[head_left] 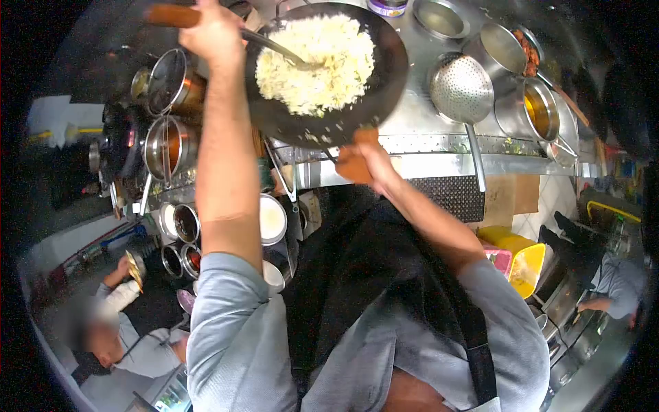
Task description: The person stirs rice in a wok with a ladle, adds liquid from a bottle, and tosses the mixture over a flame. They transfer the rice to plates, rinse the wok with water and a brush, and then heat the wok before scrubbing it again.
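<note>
A dark wok [395, 65] full of white rice [316, 62] stands at the top centre, some grains near its front rim. My left hand [214, 34] is closed around the wooden handle [173, 15] of a metal ladle [274, 45], whose tip rests in the rice. At the near side of the wok, my right hand [376, 163] grips an orange-brown cloth [353, 165] against the handle area. The wok handle is mostly hidden there.
Right of the wok lie a perforated strainer [461, 88] and metal pots [500, 49]. Pots with dark contents [171, 147] stand left. A yellow bin [525, 264] is below right. One co-worker [147, 350] is at lower left, another [618, 285] at far right.
</note>
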{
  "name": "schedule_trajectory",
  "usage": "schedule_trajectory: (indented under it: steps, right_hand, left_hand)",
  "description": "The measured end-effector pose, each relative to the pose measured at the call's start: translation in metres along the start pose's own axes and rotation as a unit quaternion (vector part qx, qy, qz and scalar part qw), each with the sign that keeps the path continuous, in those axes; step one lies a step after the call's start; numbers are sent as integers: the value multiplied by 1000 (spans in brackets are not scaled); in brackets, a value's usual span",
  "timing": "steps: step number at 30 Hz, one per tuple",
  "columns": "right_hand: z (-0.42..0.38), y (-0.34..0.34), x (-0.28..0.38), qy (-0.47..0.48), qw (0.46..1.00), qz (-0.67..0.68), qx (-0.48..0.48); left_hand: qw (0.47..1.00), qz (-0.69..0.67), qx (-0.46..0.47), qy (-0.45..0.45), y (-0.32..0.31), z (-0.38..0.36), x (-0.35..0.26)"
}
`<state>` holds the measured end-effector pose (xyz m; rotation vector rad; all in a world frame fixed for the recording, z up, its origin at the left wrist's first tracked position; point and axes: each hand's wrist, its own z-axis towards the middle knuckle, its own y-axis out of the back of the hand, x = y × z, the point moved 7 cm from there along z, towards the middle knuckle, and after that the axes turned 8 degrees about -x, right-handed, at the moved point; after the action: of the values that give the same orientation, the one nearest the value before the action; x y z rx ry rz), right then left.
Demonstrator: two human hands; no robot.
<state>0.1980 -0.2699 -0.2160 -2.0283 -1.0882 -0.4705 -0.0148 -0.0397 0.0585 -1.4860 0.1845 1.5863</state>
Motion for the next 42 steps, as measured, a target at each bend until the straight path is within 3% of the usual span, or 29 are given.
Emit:
schedule_trajectory:
  steps: [1, 2, 3, 4, 5, 6, 7, 8, 9, 11, 13, 15, 16, 18, 19, 21, 24, 25, 26, 28, 29, 31, 33, 35, 36, 37, 39, 41, 42]
  right_hand:
    - [-5, 18, -12, 20, 999, -15, 20]
    - [-9, 20, -8, 21, 999, -17, 24]
    - [-14, 20, -2, 51, 997, -48, 38]
    - [-18, 21, 4, 80, 992, -79, 48]
    - [1, 17, -6, 27, 1000, -13, -5]
    - [15, -10, 7, -4, 1000, -5, -23]
    - [23, -29, 22, -35, 999, 5, -40]
    - [30, -25, 20, -36, 999, 5, -39]
    - [37, -28, 14, -38, 999, 4, -4]
    - [20, -20, 8, -43, 999, -1, 18]
    - [-4, 22, -10, 23, 995, -91, 39]
    - [-28, 24, 3, 44, 998, -22, 40]
    - [-25, 24, 6, 62, 996, -33, 58]
    - [-6, -7, 21, 3, 1000, -1, -10]
    - [12, -24, 28, -35, 999, 15, -34]
    - [56, -35, 19, -61, 997, 24, -38]
    - [8, 0, 1, -26, 1000, 7, -3]
    - [-6, 11, -4, -10, 1000, -11, 15]
    - [-23, 16, -2, 0, 1000, -7, 11]
    - [-30, 17, 10, -2, 997, -75, 32]
    - [-28, 7, 17, -2, 999, -47, -18]
    - [-4, -28, 41, -42, 998, 2, -56]
    - [51, -40, 38, -65, 994, 61, -59]
    - [73, -47, 38, -43, 995, 53, -69]
    - [82, -46, 39, -26, 996, 41, -79]
    - [91, -46, 37, -27, 996, 41, -77]
    - [107, -45, 28, -36, 995, 75, -51]
    - [110, -40, 24, -9, 996, 76, -50]
    - [116, -41, 32, 17, 996, 76, -49]
  left_hand:
    - [994, -40, 87, -45, -7, -2, -34]
    - [993, -29, 113, 16, -9, 5, -52]
    - [991, -31, 130, 11, -9, 0, -80]
    - [972, -72, 223, 12, -8, -9, -97]
    - [944, -111, 311, 14, -8, -20, -106]
    - [945, -109, 309, 18, -7, -36, -89]
    - [974, 28, 219, -58, 1, -54, -59]
    - [969, 165, 123, -136, 7, -67, -37]
    - [992, 28, 114, -41, 0, -63, -6]
    - [989, 125, -40, -67, 16, -14, 13]
    - [999, 2, 36, -20, 10, -9, -39]
    - [990, -47, 126, 39, 5, 8, -74]
    - [985, -51, 161, 26, 5, -3, -95]
    - [978, -40, 206, 8, 9, -26, -97]
    - [986, 95, 82, -108, 12, -54, -87]
    - [997, 71, 30, 11, 13, -57, -21]
    - [996, -41, 46, 59, 5, -17, -11]
    - [996, -29, 81, -29, -1, 5, -30]
    - [996, -35, 78, 25, -10, 5, -57]
    - [997, -9, 78, -19, -30, 3, -108]
    - [989, -5, 108, -99, -45, -28, -140]
    - [985, 10, 122, -121, -57, -52, -159]
    - [988, -34, 122, -87, -60, -59, -134]
    - [996, 25, 72, -53, -46, -54, -70]
    - [974, 223, 1, 30, -44, -77, -52]
    - [991, 57, 118, 8, -25, -52, 29]
    - [989, 115, 83, 44, -17, -16, 39]
    - [993, 69, 95, 24, -18, 6, 18]
    - [986, 36, 162, -8, -14, 11, 7]
